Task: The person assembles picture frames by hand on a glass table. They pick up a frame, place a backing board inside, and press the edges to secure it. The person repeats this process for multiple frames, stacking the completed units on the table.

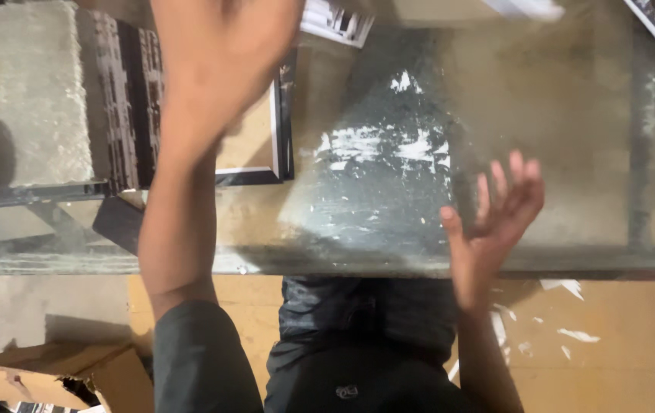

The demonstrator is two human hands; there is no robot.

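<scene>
A view from above looks down at a person standing at a glass table point(572, 153), whose top is scuffed and flecked with white scraps of paper. The left hand point(224, 46) reaches far forward over the table, above a dark picture frame point(285, 115) that lies flat on the glass. This hand is blurred and partly cut off by the top edge of the view, so I cannot tell whether its fingers are spread or curled, or whether they touch the frame. The left forearm runs down toward a dark sleeve point(197, 359).

The right hand point(496, 222) hovers over the near edge of the table, well apart from the frame. Its fingers are spread wide and loose, palm open, grasping nothing.

The frame sits on the left part of the table, its white inner border and tan backing showing. Through the glass, the person's dark clothes appear. A cardboard box point(60, 375) sits on the floor at lower left. A printed sheet point(335, 19) lies near the top edge.
</scene>
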